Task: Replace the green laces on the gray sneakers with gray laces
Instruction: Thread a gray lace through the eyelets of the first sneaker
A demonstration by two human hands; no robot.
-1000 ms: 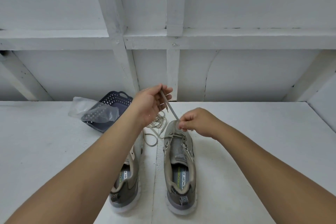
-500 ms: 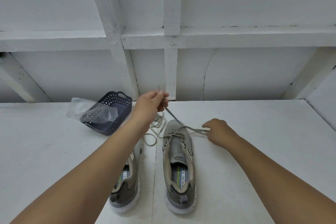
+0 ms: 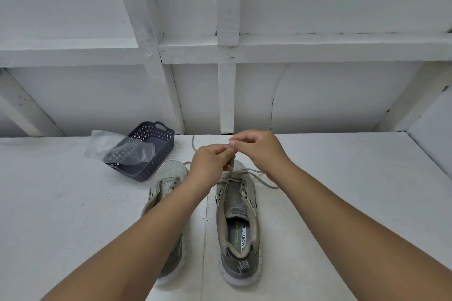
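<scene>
**Hands meet over the toe as lacing goes on**

Both hands, apart half a second ago, now come together at centre frame above the toe of the right-hand sneaker point(image 3: 236, 205). At that earlier moment the left hand point(image 3: 212, 161) held the lace up and away while the right hand point(image 3: 256, 150) was out at the shoe's side; now their fingertips nearly touch. Each hand is curled in a narrow pinch — on the gray lace point(image 3: 263, 178), it appears, though the strand between the fingers is too thin to make out. One slack length trails off to the right of the shoe; another loops away toward the wall, above the hands. The lace crosses only the eyelets nearest the toe. That shoe runs lengthwise from lower frame up to the hands, so the eyelets still to fill lie just below them — closest to the left hand. Left of it, the second sneaker point(image 3: 166, 183) is half covered by the left forearm. A dark basket point(image 3: 156, 151) holding a clear plastic bag point(image 3: 105, 142) sits on the white table point(image 3: 61, 203) at left.
</scene>
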